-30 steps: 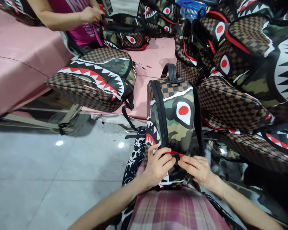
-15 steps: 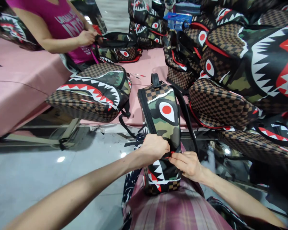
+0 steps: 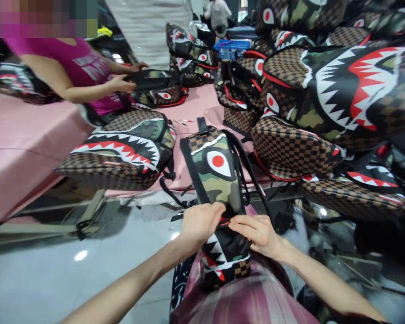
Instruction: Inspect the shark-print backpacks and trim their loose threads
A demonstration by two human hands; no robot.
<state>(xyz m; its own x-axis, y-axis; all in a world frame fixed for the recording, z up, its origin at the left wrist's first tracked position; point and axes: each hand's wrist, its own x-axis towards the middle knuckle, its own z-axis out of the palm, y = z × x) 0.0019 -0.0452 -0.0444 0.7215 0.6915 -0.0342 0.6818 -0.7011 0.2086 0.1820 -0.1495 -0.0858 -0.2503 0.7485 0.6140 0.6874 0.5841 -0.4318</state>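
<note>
A small shark-print backpack (image 3: 209, 191), camouflage and brown check with a red-and-white eye, stands on its end against my lap, its side facing me and its top leaning toward the table. My left hand (image 3: 200, 225) is closed at the red-trimmed edge of its side pocket, fingers folded under and partly hidden. Close beside it, my right hand (image 3: 256, 231) pinches the same red trim (image 3: 224, 222) between thumb and fingertips. Below both hands, white teeth and a red print show on the lower part of the bag. A black strap (image 3: 253, 173) hangs along its right side.
Another shark backpack (image 3: 118, 150) lies on the pink table (image 3: 202, 99) to the left. Several more are heaped at the right (image 3: 297, 148). A co-worker in a magenta shirt (image 3: 87, 67) stands behind a black bag. A blue basket (image 3: 231, 48) sits farther back.
The view has shifted, so the table and bags sit lower and more to the left. My hands stay at the red trim. The co-worker's hands have come apart above their bag.
</note>
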